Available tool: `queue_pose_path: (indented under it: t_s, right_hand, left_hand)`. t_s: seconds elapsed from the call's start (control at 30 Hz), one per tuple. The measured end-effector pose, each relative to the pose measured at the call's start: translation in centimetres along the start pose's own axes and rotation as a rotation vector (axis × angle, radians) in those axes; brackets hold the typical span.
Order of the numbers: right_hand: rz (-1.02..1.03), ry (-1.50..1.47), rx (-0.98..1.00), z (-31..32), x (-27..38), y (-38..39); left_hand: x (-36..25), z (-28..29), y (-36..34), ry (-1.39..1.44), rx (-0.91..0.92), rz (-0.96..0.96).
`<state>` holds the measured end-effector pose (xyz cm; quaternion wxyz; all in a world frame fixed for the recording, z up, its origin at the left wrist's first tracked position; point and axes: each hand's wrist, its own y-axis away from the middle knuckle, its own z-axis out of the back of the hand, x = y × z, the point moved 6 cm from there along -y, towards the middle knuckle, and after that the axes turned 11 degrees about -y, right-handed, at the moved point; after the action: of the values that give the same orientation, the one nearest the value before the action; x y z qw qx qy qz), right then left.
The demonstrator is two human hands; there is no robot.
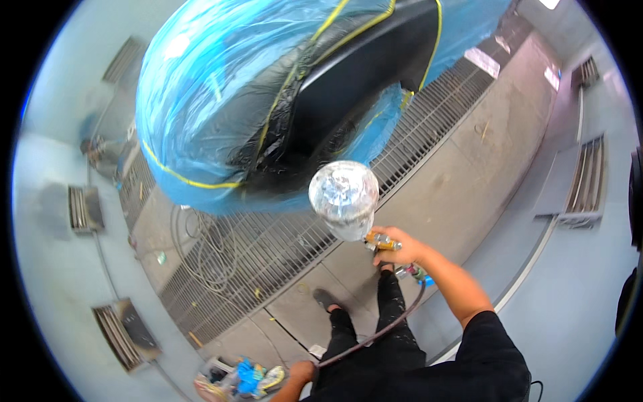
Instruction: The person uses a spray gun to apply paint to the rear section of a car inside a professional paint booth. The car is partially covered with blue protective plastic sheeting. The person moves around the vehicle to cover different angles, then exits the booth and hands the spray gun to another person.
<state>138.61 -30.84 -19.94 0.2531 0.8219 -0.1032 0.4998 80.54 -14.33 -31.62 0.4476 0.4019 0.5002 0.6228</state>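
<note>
My right hand is wrapped round a spray gun with orange-gold parts. A clear cup sits on top of the gun and hides its front end. From below the gun a dark air hose curves down across my legs to my left hand, which is closed on it near the lower edge. Ahead of the cup stands a car, its bare black panel framed by yellow tape and blue masking film. The wheel area is partly covered by film.
Metal floor grating runs beneath the car. A coiled hose lies on it at left. Rubbish in a bin or bag stands at lower left. Pale walls with louvred vents close in both sides.
</note>
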Motion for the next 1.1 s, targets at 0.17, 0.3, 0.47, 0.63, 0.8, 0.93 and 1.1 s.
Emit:
queue_pose_path:
  t_s: [0.17,0.3,0.47,0.63,0.8,0.93,1.1]
  right_hand:
    - [0.171,0.043,-0.433,12.2,0.7,-0.9]
    - [0.649,-0.414,-0.623,22.6,1.6,-1.4]
    - [0.934,-0.608,-0.908,26.8,-3.5,-2.5]
    - [0.632,-0.554,-0.496,22.6,-18.7,-6.0]
    - [0.476,-0.407,0.025,17.3,-29.8,-5.4]
    - [0.594,-0.020,0.118,18.1,-27.8,-6.7]
    - [0.159,-0.406,-0.131,25.1,-28.1,-11.2]
  left_hand:
    - [-1.4,4.5,-2.6,-0.038,-0.049,0.005]
    - [0.3,7.7,-5.5,0.122,-0.122,0.165]
    - [1.9,10.6,-9.3,0.397,-0.144,0.320]
    - [2.3,8.9,-13.0,0.001,0.015,0.197]
    - [-0.1,5.4,-15.1,-0.153,0.241,0.058]
    - [-3.4,8.8,-15.6,-0.131,0.283,0.082]
    - [-0.8,8.2,-20.1,-0.192,0.099,0.012]
